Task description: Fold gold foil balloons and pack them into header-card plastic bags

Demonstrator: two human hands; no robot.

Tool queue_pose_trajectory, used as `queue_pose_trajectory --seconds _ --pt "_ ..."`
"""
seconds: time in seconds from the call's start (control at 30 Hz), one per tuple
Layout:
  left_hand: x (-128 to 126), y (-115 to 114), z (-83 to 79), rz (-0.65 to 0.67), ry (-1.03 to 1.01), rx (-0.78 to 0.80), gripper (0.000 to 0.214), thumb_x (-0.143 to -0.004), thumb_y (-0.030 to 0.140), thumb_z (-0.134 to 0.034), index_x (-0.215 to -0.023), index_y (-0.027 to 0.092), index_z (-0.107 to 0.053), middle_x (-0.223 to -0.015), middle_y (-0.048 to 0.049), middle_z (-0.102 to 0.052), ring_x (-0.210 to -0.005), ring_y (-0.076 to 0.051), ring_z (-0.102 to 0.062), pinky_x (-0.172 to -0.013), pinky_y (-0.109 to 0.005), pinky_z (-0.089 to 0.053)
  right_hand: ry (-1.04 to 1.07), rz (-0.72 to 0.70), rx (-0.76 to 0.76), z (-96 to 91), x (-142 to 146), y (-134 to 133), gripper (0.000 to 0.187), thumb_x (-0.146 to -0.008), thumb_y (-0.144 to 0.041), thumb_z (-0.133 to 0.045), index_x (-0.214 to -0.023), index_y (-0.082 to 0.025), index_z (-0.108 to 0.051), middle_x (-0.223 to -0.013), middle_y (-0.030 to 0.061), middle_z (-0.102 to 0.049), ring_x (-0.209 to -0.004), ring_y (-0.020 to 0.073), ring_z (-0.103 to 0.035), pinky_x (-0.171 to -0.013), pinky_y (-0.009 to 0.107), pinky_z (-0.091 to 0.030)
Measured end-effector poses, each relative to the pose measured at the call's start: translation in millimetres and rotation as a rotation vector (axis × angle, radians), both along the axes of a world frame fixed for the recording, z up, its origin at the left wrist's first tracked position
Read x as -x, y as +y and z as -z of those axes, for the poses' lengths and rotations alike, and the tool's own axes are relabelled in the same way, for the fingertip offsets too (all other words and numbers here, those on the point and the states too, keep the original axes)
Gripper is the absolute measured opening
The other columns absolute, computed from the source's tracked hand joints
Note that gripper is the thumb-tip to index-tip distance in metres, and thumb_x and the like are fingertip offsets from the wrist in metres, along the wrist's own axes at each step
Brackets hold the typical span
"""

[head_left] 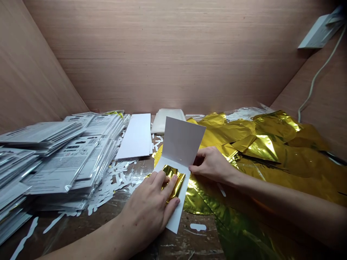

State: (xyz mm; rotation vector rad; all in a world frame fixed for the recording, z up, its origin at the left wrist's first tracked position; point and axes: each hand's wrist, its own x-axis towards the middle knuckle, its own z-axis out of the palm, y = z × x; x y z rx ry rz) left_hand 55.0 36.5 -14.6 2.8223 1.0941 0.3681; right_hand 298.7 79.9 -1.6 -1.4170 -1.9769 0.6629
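A white card (184,141), creased across its middle, stands half folded in front of me with its upper flap raised. On its lower half lies a folded piece of gold foil (177,186). My left hand (151,202) rests over this foil with fingers stretched out, pressing it against the card. At the card's right edge near the crease, my right hand (214,164) pinches the card between thumb and fingers. The left fingers partly cover the foil.
Stacks of packaged printed cards (73,162) fill the left. White cards (137,135) and a translucent stack (168,115) lie behind. Gold foil sheets (257,144) spread over the right. Paper scraps (116,180) litter the table. A cable (311,86) hangs at the right wall.
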Motion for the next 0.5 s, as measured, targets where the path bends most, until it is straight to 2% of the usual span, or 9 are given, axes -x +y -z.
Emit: queue_pose_trajectory --seconds 0.33,0.4,0.5 --pt "1.8 0.4 3.9 0.013 -0.010 -0.012 0.047 -0.103 0.033 -0.045 -0.144 0.013 -0.056 -0.114 -0.0161 -0.061 -0.102 -0.031 -0.058 -0.091 -0.054 -0.055 0.032 -0.038 0.158 -2.7 -10.0 7.7 0.010 -0.070 -0.013 -0.067 -0.073 -0.016 -0.076 -0.072 0.0022 -0.076 -0.067 0.0188 -0.071 -0.055 0.023 -0.049" --pt "2.0 0.4 3.9 0.012 -0.014 -0.023 0.047 -0.103 0.033 -0.045 -0.143 0.013 -0.056 -0.113 -0.0159 -0.061 -0.101 -0.031 -0.058 -0.089 -0.054 -0.056 0.008 -0.041 0.117 -2.3 -9.8 6.8 0.010 -0.071 -0.012 -0.067 -0.072 -0.016 -0.076 -0.071 0.0016 -0.075 -0.065 0.0177 -0.070 -0.055 0.023 -0.048" --pt "0.8 -0.2 1.4 0.013 -0.020 -0.040 0.046 -0.103 0.034 -0.045 -0.142 0.013 -0.057 -0.112 -0.0158 -0.063 -0.099 -0.031 -0.059 -0.087 -0.053 -0.057 -0.064 -0.072 -0.058 -1.4 -7.6 1.9 0.013 -0.073 -0.011 -0.065 -0.073 -0.017 -0.077 -0.065 -0.0009 -0.071 -0.058 0.0133 -0.063 -0.055 0.023 -0.045"
